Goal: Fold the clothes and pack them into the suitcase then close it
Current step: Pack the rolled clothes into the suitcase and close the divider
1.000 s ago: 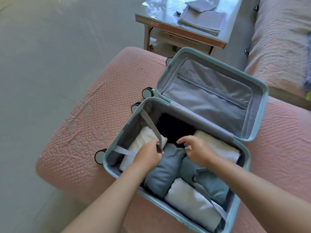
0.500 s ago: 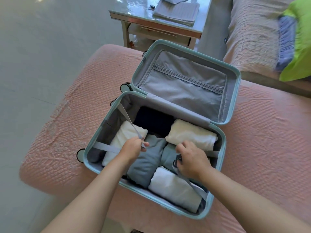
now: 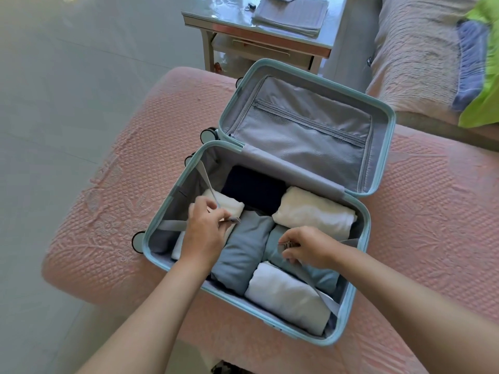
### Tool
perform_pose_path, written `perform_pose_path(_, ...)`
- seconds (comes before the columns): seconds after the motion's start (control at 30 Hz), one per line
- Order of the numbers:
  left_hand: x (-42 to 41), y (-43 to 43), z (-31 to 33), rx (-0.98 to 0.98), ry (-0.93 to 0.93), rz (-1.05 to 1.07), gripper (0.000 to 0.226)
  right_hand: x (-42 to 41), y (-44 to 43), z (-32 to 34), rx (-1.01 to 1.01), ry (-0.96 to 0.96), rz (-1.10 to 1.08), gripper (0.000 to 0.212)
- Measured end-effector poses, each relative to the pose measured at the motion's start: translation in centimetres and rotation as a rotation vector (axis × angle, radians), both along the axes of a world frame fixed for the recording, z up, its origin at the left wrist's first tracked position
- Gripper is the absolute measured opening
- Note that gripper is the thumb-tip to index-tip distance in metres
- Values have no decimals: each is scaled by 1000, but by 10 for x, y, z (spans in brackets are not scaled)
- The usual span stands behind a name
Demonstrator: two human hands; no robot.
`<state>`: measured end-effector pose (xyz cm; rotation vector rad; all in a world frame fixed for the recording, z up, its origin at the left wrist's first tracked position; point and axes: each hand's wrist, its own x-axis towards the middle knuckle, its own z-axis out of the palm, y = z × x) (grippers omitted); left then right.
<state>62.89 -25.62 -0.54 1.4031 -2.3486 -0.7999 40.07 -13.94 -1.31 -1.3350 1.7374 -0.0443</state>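
Left fingers and right fingers pinch strap buckles above clothes.

A big pink bumpy cushion seat fills the middle of the room. Behind it stands a small table with a shiny glass top. A folded grey striped cloth lies on the table, with a tiny black clip near it. To the right is a pale pink couch. A bright green cloth and a blue cloth lie on the couch, touching. The smooth grey floor is on the left.
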Motion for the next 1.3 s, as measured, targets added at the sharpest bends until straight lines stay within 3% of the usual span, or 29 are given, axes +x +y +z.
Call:
perform_pose_path(0.07,-1,-3,-5,-153,-51,-67,2,-3,-3,1,-7,20,-31,9)
perform_pose_path(0.17,-12,-15,-2,-117,-35,-281,9,-3,-6,-4,-174,129,-60,10)
perform_pose_path(0.23,-19,-23,0,35,-71,-368,20,3,-10,-1,-202,-68,-232,7)
perform_pose_path(0.3,-27,-27,2,162,-133,-378,20,8,-15,3,-107,-356,-452,12)
perform_pose_path(0.37,-35,-25,1,270,-168,-344,18,11,-19,3,-90,-464,-543,15)
perform_pose_path(0.63,-44,-5,-17,491,-122,-271,25,30,-30,0,-90,-645,-634,15)
perform_pose_path(0.97,-55,-12,-15,464,-134,-352,17,27,-30,-3,-13,-664,-637,14)
perform_pose_path(1.3,-56,-11,-26,577,43,-245,16,19,-33,-13,-11,-709,-667,15)
